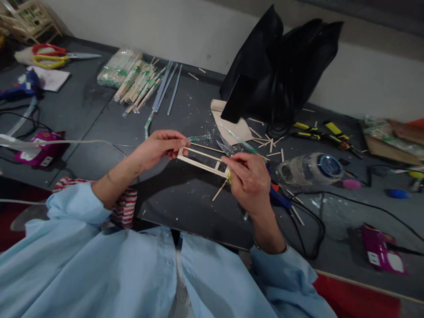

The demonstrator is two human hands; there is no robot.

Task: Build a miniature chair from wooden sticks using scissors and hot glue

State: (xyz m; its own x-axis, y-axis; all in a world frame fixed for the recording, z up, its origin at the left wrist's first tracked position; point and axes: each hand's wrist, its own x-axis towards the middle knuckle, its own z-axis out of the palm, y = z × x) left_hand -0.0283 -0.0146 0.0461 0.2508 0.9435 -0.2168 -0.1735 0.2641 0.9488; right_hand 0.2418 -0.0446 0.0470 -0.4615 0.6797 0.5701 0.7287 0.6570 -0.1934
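Observation:
A small ladder-like frame of thin wooden sticks (202, 166) is held above the dark table between my two hands. My left hand (167, 143) pinches its left end between thumb and fingers. My right hand (250, 179) is closed at its right end, with the index finger and thumb against the sticks. A bit of yellow shows under the right fingers; what it belongs to is hidden. Just beyond that hand a pointed metal blade (225, 146) sticks out, its handle covered. Below the frame lies a loose stick (220, 190).
A blue glue gun (281, 198) with a black cable lies right of my right hand, near a clear plastic bottle (309, 170). Farther back are a black bag (278, 66), a phone (239, 98), wrapped stick bundles (137, 84), pliers (308, 131) and scissors (53, 56).

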